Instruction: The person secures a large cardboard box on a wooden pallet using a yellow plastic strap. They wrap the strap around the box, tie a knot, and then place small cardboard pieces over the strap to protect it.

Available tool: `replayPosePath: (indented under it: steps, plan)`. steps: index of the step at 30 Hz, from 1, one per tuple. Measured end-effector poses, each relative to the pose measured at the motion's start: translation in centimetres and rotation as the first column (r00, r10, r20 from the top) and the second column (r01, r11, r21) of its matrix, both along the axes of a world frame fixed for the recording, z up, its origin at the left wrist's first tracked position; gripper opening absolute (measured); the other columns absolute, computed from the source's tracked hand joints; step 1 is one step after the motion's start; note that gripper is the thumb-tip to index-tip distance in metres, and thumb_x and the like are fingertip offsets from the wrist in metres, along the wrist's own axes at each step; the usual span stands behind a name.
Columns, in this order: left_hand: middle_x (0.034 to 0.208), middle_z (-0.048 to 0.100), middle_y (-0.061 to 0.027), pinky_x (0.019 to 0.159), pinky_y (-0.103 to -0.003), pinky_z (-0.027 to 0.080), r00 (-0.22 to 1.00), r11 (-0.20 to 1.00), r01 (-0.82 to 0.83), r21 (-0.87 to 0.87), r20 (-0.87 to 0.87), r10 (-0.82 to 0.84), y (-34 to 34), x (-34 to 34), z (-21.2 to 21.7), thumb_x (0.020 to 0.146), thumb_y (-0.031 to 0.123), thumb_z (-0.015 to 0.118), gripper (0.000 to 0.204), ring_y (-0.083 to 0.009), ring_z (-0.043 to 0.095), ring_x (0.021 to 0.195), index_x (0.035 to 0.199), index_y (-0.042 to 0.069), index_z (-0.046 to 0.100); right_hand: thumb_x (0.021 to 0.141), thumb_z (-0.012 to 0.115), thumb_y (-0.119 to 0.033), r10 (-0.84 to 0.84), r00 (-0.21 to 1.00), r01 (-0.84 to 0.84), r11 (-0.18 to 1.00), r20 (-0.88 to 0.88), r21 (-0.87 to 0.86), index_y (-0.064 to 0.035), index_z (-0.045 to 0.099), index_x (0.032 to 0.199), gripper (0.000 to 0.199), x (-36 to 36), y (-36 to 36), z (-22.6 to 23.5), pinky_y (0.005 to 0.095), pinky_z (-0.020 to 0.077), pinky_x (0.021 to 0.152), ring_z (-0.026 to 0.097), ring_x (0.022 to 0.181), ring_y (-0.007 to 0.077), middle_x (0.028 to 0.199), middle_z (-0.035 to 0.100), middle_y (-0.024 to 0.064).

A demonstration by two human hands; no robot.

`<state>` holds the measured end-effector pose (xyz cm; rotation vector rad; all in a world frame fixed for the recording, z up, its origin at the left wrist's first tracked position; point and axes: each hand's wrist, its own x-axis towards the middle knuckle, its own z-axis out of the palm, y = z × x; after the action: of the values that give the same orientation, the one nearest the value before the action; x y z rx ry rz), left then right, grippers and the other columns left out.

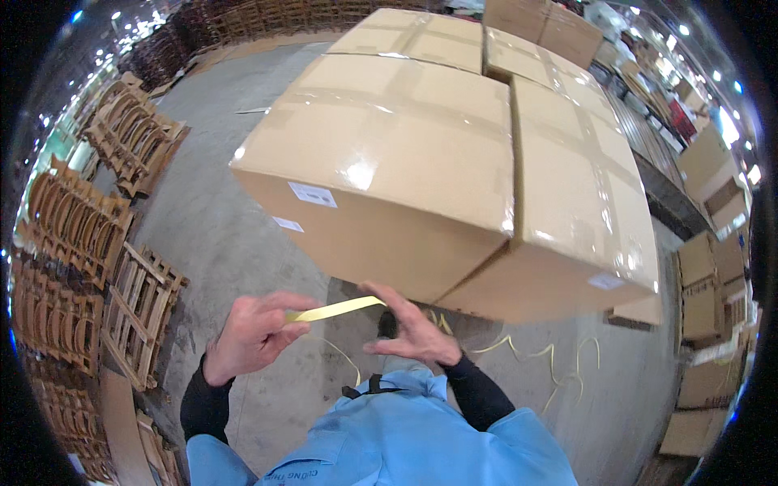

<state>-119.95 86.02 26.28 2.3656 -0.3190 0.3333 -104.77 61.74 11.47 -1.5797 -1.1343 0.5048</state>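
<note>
Two hands, one yellow strap between

strap: smooth plastic | carton: cardboard | tape: glossy | pallet: rough wood

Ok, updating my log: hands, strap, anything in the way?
Left hand pinching flat yellow strap. Right hand open beside it. Curled yellow strip loose on grey floor.

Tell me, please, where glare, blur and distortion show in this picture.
Head view: white glare on top of the large tan cardboard carton at front left; head view: fisheye distortion, with the outer edge of the tan cardboard carton at right bowing outward; head view: the bare left hand, pinching a flat yellow strap, looks slightly motion-blurred.
</note>
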Motion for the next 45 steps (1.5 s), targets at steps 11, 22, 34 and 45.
replayPosePath:
  steps: [11, 22, 34, 45]
  plan:
    - [0.075, 0.064, -0.0039, 0.057, -0.029, 0.041, 0.73, 0.737, -0.654, 0.171, 0.4, 0.554, 20.8, 9.9, -0.8, 0.1, 0.015, 0.063, 0.017, -0.0103, 0.051, 0.062, 0.089, 0.001, 0.062, 0.1, 0.063, -0.023, 0.054, 0.971, -0.14, 0.918, -0.231, -0.371, -0.0039, 0.063, 0.131, 0.036, 17.1, 4.1, 5.8, 0.0348, 0.0512, 0.093, 0.067, 0.104, 0.0223, 0.116, 0.072, 0.0153]
    - [0.067, 0.058, -0.0035, 0.053, -0.029, 0.035, 0.582, 0.646, -0.759, -0.081, 0.358, 0.73, 38.2, 20.2, -9.4, 0.097, 0.025, 0.07, 0.021, -0.0103, 0.043, 0.057, 0.093, 0.005, 0.065, 0.105, 0.054, -0.032, -0.215, 0.976, 0.204, 0.814, 0.044, -0.544, -0.0005, 0.071, 0.104, 0.036, 29.3, 14.5, 13.4, 0.0295, 0.0447, 0.061, 0.048, 0.064, 0.0097, 0.066, 0.054, 0.0012]
    - [0.066, 0.065, -0.0065, 0.056, -0.032, 0.039, 0.655, 0.569, -0.708, -0.418, -0.091, 0.75, 47.5, 36.1, -24.0, 0.096, 0.023, 0.065, 0.029, -0.0091, 0.05, 0.061, 0.082, -0.001, 0.072, 0.098, 0.053, -0.029, -0.144, 0.557, 0.57, 0.783, 0.818, -0.251, -0.0016, 0.069, 0.084, 0.035, 53.4, 49.0, 7.9, 0.0522, 0.0529, 0.076, 0.066, 0.082, 0.044, 0.084, 0.068, 0.023]
    - [0.07, 0.069, -0.0164, 0.061, -0.038, 0.047, 0.699, 0.567, -0.693, -0.445, -0.224, 0.679, 49.2, 43.7, -29.3, 0.093, 0.025, 0.066, 0.029, -0.0196, 0.067, 0.064, 0.082, 0.0, 0.074, 0.091, 0.058, -0.027, 0.057, 0.46, 0.66, 0.645, 0.886, -0.385, -0.0014, 0.072, 0.083, 0.031, 59.8, 58.1, 8.2, 0.0513, 0.0562, 0.077, 0.07, 0.082, 0.0418, 0.083, 0.072, 0.0223]
